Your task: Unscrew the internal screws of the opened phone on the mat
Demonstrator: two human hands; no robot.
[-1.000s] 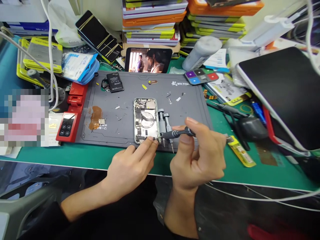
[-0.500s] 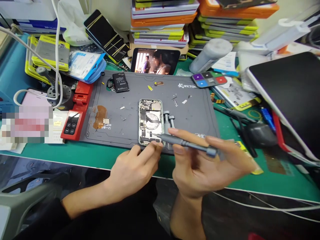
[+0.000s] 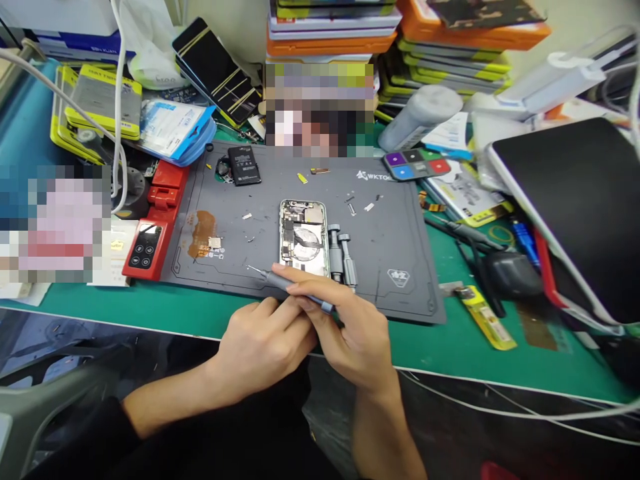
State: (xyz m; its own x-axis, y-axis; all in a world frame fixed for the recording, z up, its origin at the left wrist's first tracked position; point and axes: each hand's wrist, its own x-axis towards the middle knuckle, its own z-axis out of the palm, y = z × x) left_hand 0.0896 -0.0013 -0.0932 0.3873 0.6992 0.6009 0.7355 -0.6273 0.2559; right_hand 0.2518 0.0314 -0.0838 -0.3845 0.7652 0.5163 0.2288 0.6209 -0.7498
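Note:
An opened phone [image 3: 303, 230] lies on a dark grey mat, its inner boards and a round coil exposed. My left hand [image 3: 267, 337] is closed with curled fingers at the phone's lower edge; its fingertips are partly hidden by my right hand. Between the thumb and fingers of my right hand [image 3: 345, 320] is a slim grey screwdriver [image 3: 280, 281], slanted across the phone's bottom end with its tip pointing left over the mat. Two more grey screwdrivers [image 3: 343, 257] lie just right of the phone.
On the mat [image 3: 395, 233] are a black battery [image 3: 245, 165], an orange-brown film [image 3: 203, 230] and small metal bits. A red device [image 3: 144, 247] borders it on the left. To the right lie a black-screened tablet-like device [image 3: 575, 207] and a yellow packet [image 3: 487, 317]. Boxes are stacked behind.
My right hand has swung left and in, bringing the screwdriver from over the phone's right side to across its lower end, tip now left of the phone. My left hand stays almost still.

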